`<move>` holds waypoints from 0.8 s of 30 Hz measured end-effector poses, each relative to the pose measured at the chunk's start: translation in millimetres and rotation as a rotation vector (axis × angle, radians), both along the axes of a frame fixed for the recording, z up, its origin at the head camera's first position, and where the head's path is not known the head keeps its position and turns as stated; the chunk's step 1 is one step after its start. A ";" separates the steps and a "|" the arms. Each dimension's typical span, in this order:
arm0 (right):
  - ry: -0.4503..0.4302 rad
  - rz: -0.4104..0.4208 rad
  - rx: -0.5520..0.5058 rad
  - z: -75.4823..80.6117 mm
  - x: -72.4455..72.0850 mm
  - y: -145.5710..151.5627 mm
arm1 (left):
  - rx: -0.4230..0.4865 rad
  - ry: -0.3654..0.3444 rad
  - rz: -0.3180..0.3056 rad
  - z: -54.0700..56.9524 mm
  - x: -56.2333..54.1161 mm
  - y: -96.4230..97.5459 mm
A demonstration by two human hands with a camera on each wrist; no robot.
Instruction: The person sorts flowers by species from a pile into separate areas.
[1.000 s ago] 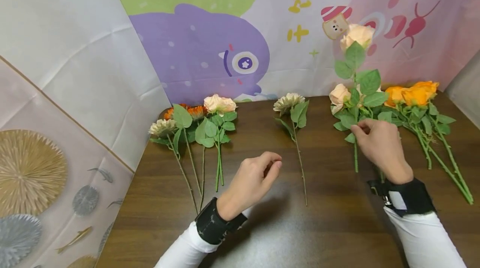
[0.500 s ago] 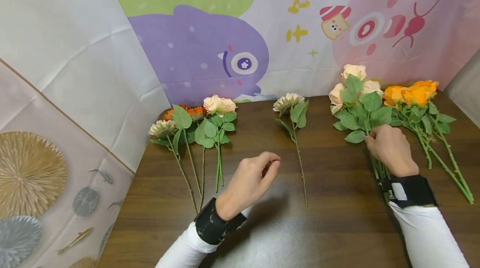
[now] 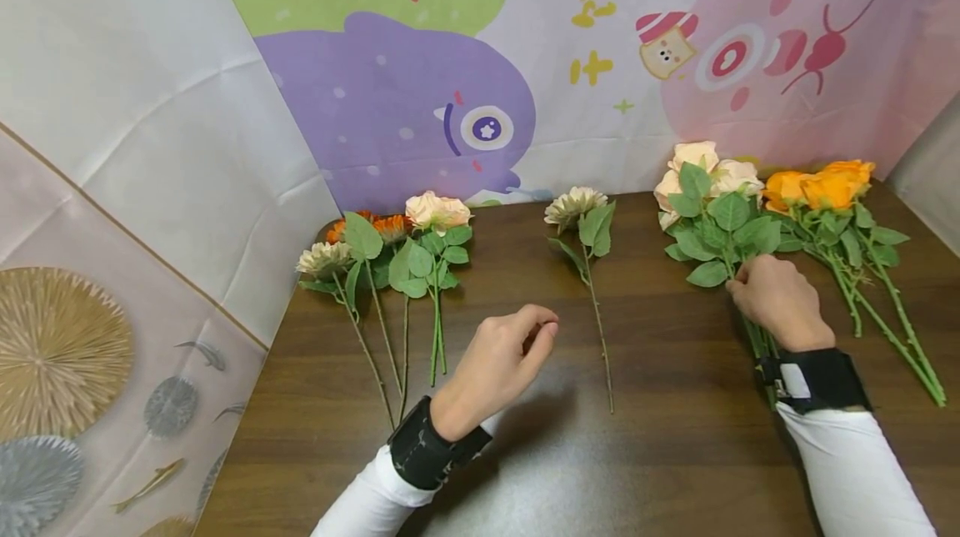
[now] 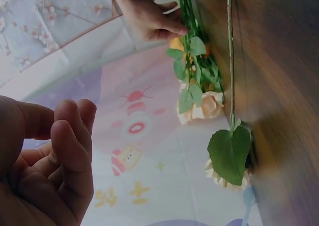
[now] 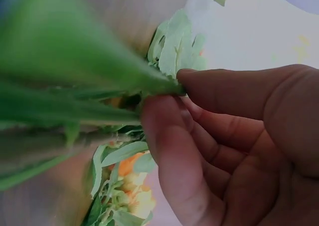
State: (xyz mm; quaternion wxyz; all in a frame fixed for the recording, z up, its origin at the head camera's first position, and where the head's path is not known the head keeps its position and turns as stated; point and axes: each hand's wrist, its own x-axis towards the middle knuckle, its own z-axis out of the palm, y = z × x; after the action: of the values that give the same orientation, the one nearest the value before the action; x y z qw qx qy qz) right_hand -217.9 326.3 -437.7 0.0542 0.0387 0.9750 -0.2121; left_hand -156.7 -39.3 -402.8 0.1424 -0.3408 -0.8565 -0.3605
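In the head view my right hand [image 3: 782,301] is low over the table at the right. Its thumb and index finger pinch a green rose stem [image 5: 149,81], close up in the right wrist view. That pale peach rose [image 3: 694,156] lies among other peach roses [image 3: 738,178], whose stems run beneath the hand. My left hand [image 3: 497,366] hovers over the middle of the table, fingers loosely curled and holding nothing. Nearest to it lies a single cream daisy-like flower [image 3: 576,208] on a thin brown stem.
Orange roses [image 3: 836,185] lie at the far right. On the left are cream and orange daisy-like flowers [image 3: 324,258] beside a peach rose bunch [image 3: 437,212]. Behind the brown wooden table [image 3: 660,454] hangs a cartoon-printed cloth [image 3: 405,103].
My right hand has lowered the raised peach rose onto the other peach roses, shifting slightly right and its stem tilting. The left hand has stayed in place.
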 end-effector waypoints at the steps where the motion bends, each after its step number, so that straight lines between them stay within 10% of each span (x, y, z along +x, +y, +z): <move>1: -0.002 -0.004 0.003 0.2 0.4 0.5 | -0.002 0.000 0.001 -0.1 0.0 0.3; 24: 0.163 -0.014 -0.048 12.4 2.8 -2.6 | -0.013 0.022 0.031 2.0 -7.4 -5.0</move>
State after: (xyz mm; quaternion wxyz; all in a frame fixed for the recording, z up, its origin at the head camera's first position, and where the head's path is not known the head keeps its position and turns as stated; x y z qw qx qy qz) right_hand -215.1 323.7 -425.3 -0.0261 0.0267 0.9705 -0.2381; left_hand -164.1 -44.3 -400.8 0.1554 -0.3323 -0.8623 -0.3491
